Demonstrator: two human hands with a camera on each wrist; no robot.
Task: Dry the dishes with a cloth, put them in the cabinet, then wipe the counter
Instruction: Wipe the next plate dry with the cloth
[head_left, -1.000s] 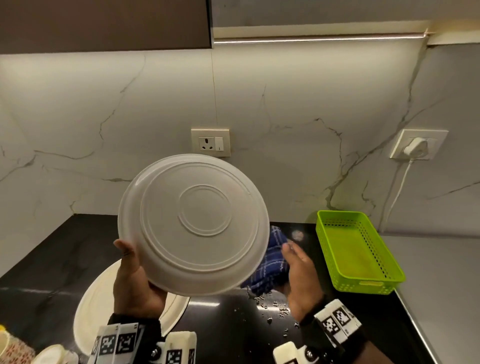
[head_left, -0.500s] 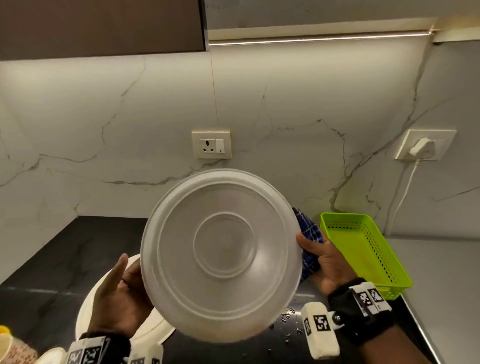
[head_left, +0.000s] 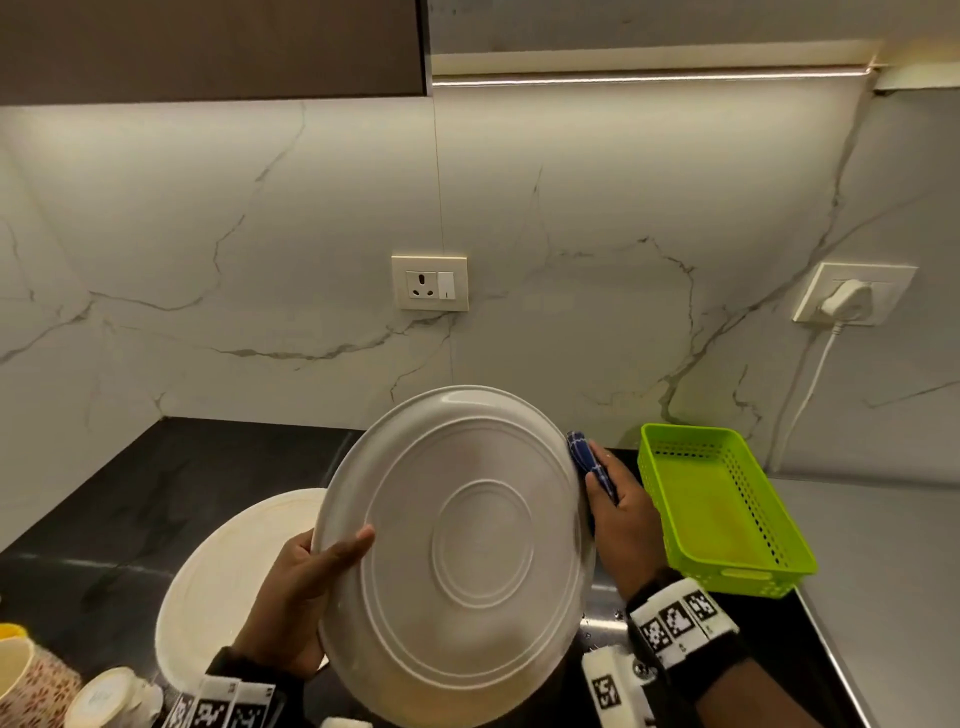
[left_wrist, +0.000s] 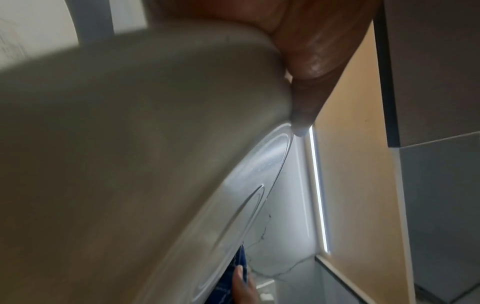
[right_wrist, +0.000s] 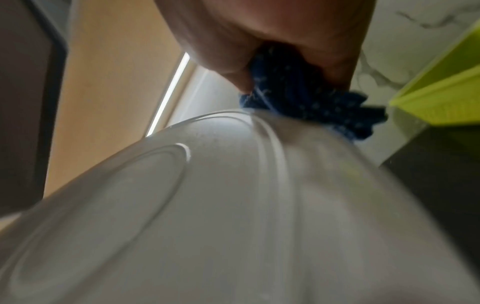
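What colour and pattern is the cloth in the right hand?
Dark blue cloth with a light check of thin pale lines; clearest in the right wrist view.

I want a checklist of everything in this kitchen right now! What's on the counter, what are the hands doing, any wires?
Surface: black counter, water droplets near the right wrist.
Job's things: white plate held up tilted, underside to the head camera; blue cloth at its right rim; second plate lying on the counter.
Clutter: green basket, nothing seen inside; patterned cup, small white lid-like item.
Grippers: left hand grips the plate's left edge; right hand holds the cloth against the rim.
Cables: white cord from the plugged socket.
Surroundings: marble wall, empty socket, dark cabinet.
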